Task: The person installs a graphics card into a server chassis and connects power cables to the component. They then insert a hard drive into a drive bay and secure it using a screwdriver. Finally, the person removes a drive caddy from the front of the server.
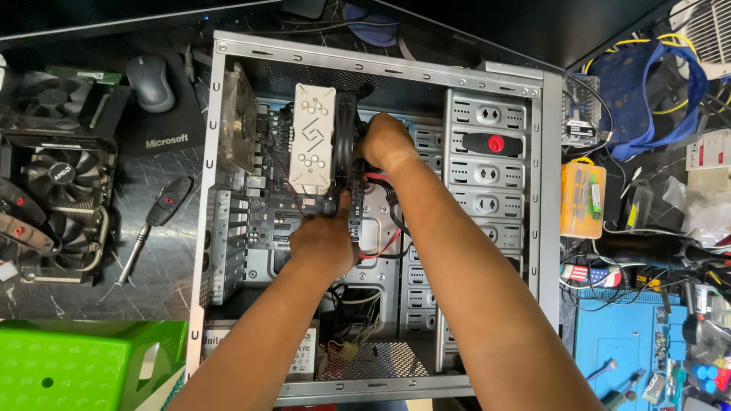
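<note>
An open silver computer case (381, 65) lies flat on the bench with a black motherboard (278, 205) inside. A white tower cooler (312, 137) stands on the board, a black fan against its right side. My right hand (384, 141) is closed around something at the upper right edge of that fan; what it grips is hidden. My left hand (324, 240) rests below the cooler with its thumb up against the board's right edge, fingers curled. Red cables (381, 247) run between my forearms.
A black-handled screwdriver (156, 221) lies left of the case, beside a loose cooler fan (57, 202) and a mouse (150, 82). A green plastic crate (84, 365) sits bottom left. An orange bit box (582, 199) and a blue work mat (620, 342) with tools are on the right.
</note>
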